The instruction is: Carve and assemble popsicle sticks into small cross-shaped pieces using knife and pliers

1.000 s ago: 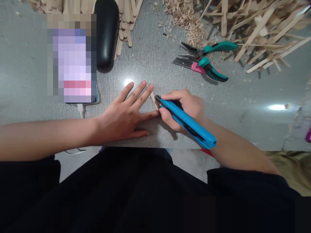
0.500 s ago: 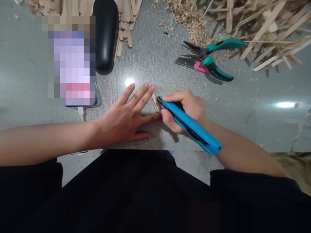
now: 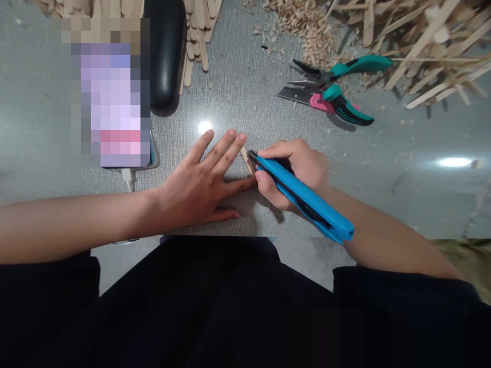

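My left hand [image 3: 205,179] lies flat on the table with its fingers spread. Its index and middle fingertips rest against a narrow wooden craft stick [image 3: 246,159], partly covered by my fingers. Wrapped in my right hand [image 3: 297,171] is a blue utility knife [image 3: 303,194], its black tip at the right side of the stick and its butt angled back toward my forearm. Whether the blade touches the wood is too small to tell.
Green-handled pliers [image 3: 345,110] lie over a pink cutter [image 3: 320,102] ahead on the right. Wood shavings [image 3: 314,38] and a heap of sticks [image 3: 422,41] are behind them. A black case [image 3: 166,56], stacked sticks [image 3: 197,36] and a blurred-out phone [image 3: 115,102] with a cable stand left.
My right hand and the utility knife have shifted very slightly to the right. My left hand stays nearly in place. The view has tilted a little.
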The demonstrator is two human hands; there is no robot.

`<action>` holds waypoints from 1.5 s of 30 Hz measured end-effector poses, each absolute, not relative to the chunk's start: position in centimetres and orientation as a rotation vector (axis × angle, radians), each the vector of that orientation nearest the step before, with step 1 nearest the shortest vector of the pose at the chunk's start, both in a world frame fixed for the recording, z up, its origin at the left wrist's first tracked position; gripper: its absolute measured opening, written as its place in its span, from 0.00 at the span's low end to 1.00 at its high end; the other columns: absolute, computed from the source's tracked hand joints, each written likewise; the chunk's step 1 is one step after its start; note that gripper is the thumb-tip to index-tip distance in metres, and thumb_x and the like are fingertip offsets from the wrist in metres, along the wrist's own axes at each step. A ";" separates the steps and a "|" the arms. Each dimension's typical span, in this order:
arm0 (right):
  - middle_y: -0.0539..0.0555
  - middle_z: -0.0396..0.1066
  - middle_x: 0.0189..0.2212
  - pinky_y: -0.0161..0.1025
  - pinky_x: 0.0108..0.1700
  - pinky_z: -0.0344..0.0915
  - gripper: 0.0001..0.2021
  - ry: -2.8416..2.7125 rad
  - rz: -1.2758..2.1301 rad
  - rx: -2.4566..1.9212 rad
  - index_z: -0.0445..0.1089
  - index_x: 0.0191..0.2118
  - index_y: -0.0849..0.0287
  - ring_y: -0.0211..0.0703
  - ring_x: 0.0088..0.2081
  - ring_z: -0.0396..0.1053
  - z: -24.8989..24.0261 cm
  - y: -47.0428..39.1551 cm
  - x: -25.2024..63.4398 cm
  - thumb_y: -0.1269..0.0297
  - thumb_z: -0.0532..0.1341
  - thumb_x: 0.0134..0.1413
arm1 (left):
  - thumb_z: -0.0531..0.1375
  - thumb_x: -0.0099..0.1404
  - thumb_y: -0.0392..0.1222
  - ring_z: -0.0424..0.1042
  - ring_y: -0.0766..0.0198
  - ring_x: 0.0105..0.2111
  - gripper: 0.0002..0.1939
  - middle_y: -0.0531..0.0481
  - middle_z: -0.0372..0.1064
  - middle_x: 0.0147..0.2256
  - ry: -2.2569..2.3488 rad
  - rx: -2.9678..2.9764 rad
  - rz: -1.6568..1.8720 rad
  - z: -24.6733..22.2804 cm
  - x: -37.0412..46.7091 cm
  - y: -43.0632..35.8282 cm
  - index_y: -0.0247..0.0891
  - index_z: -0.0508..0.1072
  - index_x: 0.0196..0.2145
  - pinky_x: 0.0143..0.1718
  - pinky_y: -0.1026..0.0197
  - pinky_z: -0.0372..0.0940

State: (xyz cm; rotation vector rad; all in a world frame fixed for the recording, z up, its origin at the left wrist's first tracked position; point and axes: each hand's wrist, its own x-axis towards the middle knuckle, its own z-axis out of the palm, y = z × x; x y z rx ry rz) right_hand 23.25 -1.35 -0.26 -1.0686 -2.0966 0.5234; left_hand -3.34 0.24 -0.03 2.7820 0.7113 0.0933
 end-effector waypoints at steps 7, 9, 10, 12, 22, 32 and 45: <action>0.45 0.78 0.28 0.39 0.30 0.73 0.11 -2.094 0.520 -1.086 0.74 0.54 0.51 0.41 0.25 0.76 -0.4 -1.3 23.1 0.66 0.68 0.69 | 0.68 0.77 0.68 0.47 0.23 0.86 0.49 0.33 0.39 0.88 0.703 2.788 0.010 0.4 -3.2 0.4 0.48 0.59 0.84 0.85 0.22 0.48; 0.45 0.77 0.28 0.39 0.29 0.72 0.12 -2.091 0.522 -1.081 0.74 0.54 0.51 0.41 0.24 0.76 -0.4 -1.3 23.1 0.66 0.68 0.68 | 0.69 0.77 0.68 0.47 0.23 0.86 0.49 0.34 0.39 0.88 0.710 2.785 0.001 0.5 -3.1 0.3 0.49 0.58 0.85 0.85 0.22 0.48; 0.45 0.78 0.28 0.39 0.29 0.72 0.12 -2.088 0.529 -1.082 0.74 0.54 0.51 0.41 0.24 0.76 -0.4 -1.3 23.2 0.66 0.68 0.67 | 0.69 0.76 0.68 0.47 0.23 0.86 0.50 0.33 0.38 0.88 0.713 2.786 -0.004 0.6 -3.1 0.3 0.49 0.58 0.85 0.86 0.23 0.48; 0.46 0.81 0.30 0.39 0.30 0.73 0.13 -2.078 0.555 -1.079 0.73 0.55 0.50 0.42 0.26 0.78 -0.5 -1.3 23.2 0.67 0.68 0.68 | 0.68 0.77 0.68 0.47 0.23 0.86 0.50 0.33 0.38 0.88 0.715 2.792 -0.018 0.7 -3.1 0.3 0.48 0.58 0.85 0.86 0.23 0.48; 0.45 0.79 0.29 0.40 0.29 0.72 0.15 -2.099 0.579 -1.070 0.70 0.55 0.47 0.42 0.24 0.76 -0.5 -1.1 23.2 0.68 0.67 0.67 | 0.69 0.76 0.70 0.49 0.24 0.86 0.52 0.31 0.41 0.88 0.724 2.825 -0.060 1.2 -3.2 0.4 0.49 0.55 0.85 0.85 0.23 0.51; 0.46 0.82 0.31 0.42 0.29 0.72 0.16 -2.119 0.538 -1.095 0.71 0.56 0.48 0.44 0.25 0.78 -0.4 -1.3 23.2 0.71 0.68 0.66 | 0.69 0.75 0.71 0.50 0.24 0.86 0.52 0.31 0.41 0.88 0.738 2.841 -0.076 1.1 -3.2 0.4 0.49 0.56 0.84 0.85 0.24 0.52; 0.49 0.87 0.37 0.47 0.31 0.75 0.14 -2.051 0.645 -1.197 0.71 0.54 0.47 0.50 0.29 0.83 -0.3 -1.8 22.9 0.68 0.65 0.66 | 0.69 0.76 0.68 0.49 0.24 0.86 0.51 0.31 0.41 0.88 0.729 2.804 -0.171 1.9 -3.1 0.8 0.49 0.58 0.85 0.85 0.23 0.51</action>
